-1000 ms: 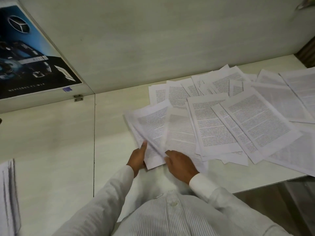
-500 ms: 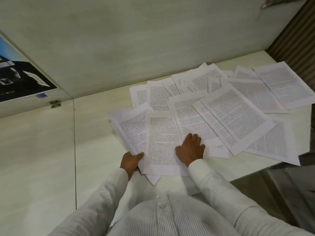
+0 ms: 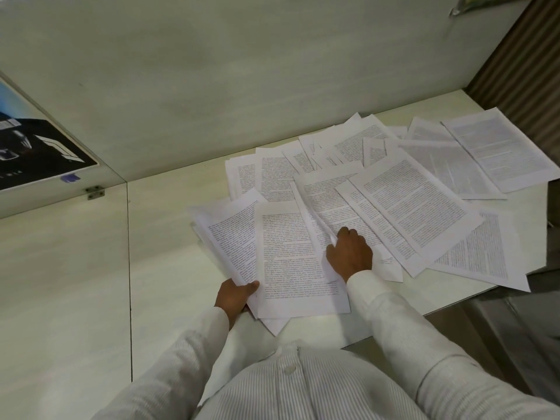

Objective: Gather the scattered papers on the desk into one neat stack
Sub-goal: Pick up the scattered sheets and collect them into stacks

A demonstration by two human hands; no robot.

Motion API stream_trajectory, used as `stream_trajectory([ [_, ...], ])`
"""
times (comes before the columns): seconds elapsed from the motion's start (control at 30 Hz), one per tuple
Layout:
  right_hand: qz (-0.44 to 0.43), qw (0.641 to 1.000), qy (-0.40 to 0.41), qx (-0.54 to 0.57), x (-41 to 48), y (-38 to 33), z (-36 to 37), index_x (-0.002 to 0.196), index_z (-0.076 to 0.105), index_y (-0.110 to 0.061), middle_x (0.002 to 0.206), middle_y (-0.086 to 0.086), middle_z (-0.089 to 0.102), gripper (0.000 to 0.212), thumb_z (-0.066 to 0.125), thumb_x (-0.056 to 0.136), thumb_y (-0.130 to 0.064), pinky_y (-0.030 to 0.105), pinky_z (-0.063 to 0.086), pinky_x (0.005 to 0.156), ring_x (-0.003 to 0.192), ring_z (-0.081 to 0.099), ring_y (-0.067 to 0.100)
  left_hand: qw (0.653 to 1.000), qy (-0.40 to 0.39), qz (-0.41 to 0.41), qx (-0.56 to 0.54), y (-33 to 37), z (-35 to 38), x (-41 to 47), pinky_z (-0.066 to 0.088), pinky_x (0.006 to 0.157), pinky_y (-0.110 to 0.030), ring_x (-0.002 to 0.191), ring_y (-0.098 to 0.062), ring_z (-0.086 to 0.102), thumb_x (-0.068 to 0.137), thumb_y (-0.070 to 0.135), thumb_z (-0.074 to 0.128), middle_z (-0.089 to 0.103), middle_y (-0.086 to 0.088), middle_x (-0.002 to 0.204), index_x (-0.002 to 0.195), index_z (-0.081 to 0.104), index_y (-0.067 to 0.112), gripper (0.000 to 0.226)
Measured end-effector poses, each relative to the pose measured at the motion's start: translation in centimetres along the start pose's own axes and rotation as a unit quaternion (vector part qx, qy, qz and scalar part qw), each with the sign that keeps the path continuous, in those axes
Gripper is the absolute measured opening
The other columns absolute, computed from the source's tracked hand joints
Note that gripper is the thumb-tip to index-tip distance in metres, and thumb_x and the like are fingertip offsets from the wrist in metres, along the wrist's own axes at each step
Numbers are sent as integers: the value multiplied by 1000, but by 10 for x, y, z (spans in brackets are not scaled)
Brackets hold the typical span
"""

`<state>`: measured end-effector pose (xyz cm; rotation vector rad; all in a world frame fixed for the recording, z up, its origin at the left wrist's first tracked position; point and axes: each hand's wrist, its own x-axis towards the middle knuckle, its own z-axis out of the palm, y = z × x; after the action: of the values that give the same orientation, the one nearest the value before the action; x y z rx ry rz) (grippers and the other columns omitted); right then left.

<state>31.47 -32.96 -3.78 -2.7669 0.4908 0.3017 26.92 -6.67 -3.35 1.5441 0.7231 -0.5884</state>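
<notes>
Several printed white sheets lie fanned over the pale desk (image 3: 169, 268). My left hand (image 3: 235, 295) grips the near corner of a small gathered stack of papers (image 3: 233, 237) at the left of the spread, thumb on top. A single printed page (image 3: 291, 262) lies across that stack. My right hand (image 3: 350, 253) rests on the neighbouring sheet (image 3: 330, 201), fingers curled at its lifted left edge. More scattered papers (image 3: 409, 201) overlap to the right, as far as the last page (image 3: 500, 153) by the desk's far right corner.
A pale wall panel (image 3: 242, 71) rises behind the desk. A dark poster (image 3: 33, 150) hangs on the left partition above a small metal bracket (image 3: 95, 191). The desk's front edge (image 3: 424, 316) runs diagonally on the right, with dark floor beyond.
My right hand moved up and right from the single page onto the neighbouring sheet and curled at its edge, which has lifted. My left hand keeps its hold on the stack.
</notes>
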Motion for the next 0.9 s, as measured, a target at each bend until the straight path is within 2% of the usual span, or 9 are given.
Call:
stream_trajectory([
  [0.1, 2, 999, -11, -41, -6, -12, 3, 124, 48, -7, 124, 13, 52, 55, 55, 91, -51, 43, 48, 85, 114, 51, 31, 1000, 3, -4, 3, -2, 0, 1, 55, 71, -33, 86, -26, 65, 89, 10, 71, 67, -9, 105, 117, 59, 11, 31],
  [0.2, 19, 994, -26, -104, -15, -29, 15, 127, 44, -5, 127, 14, 47, 69, 54, 85, -59, 46, 47, 85, 117, 46, 32, 1000, 5, -7, 0, -4, -1, 3, 55, 76, -36, 90, -29, 66, 88, 9, 72, 67, -10, 107, 118, 60, 11, 32],
  [0.33, 43, 991, -16, -126, -15, -38, 22, 121, 48, -2, 118, 16, 49, 58, 55, 82, -45, 45, 51, 80, 109, 48, 33, 1000, 10, -6, 4, -5, 0, 5, 55, 79, -37, 93, -30, 66, 86, 10, 74, 68, -10, 106, 115, 61, 11, 32],
  [0.47, 36, 989, -47, -136, -9, -39, 11, 121, 47, -3, 118, 15, 50, 50, 63, 85, -34, 47, 57, 78, 109, 50, 31, 1000, 8, -5, 11, -4, 0, 5, 56, 79, -38, 93, -30, 67, 86, 10, 74, 68, -10, 107, 114, 60, 11, 31],
  [0.6, 15, 994, -48, -99, 2, -28, -3, 118, 49, -5, 120, 15, 55, 38, 64, 87, -21, 37, 54, 80, 109, 56, 31, 1000, 4, -2, -1, -4, -1, 2, 55, 68, -31, 86, -26, 67, 87, 8, 73, 68, -10, 105, 115, 60, 11, 31],
  [0.73, 4, 996, -48, -80, 6, -22, -7, 119, 49, -6, 121, 15, 56, 36, 59, 91, -26, 37, 49, 82, 108, 57, 31, 1000, 3, -8, 0, -4, -1, 4, 56, 71, -33, 91, -28, 67, 86, 9, 73, 68, -11, 108, 116, 61, 11, 32],
  [0.83, 5, 996, -58, -72, -5, -27, 0, 126, 46, -6, 126, 15, 50, 49, 57, 90, -37, 37, 48, 85, 116, 50, 32, 1000, 2, -13, -2, -4, 0, 5, 55, 69, -31, 90, -27, 66, 86, 10, 74, 68, -10, 109, 117, 61, 11, 33],
  [0.9, 4, 991, -64, -117, -14, -33, 9, 129, 44, -3, 130, 18, 47, 58, 57, 87, -42, 38, 54, 83, 120, 47, 34, 1000, 1, -14, -4, -4, 0, 5, 55, 65, -29, 86, -24, 66, 86, 8, 73, 68, -11, 108, 116, 61, 10, 32],
])
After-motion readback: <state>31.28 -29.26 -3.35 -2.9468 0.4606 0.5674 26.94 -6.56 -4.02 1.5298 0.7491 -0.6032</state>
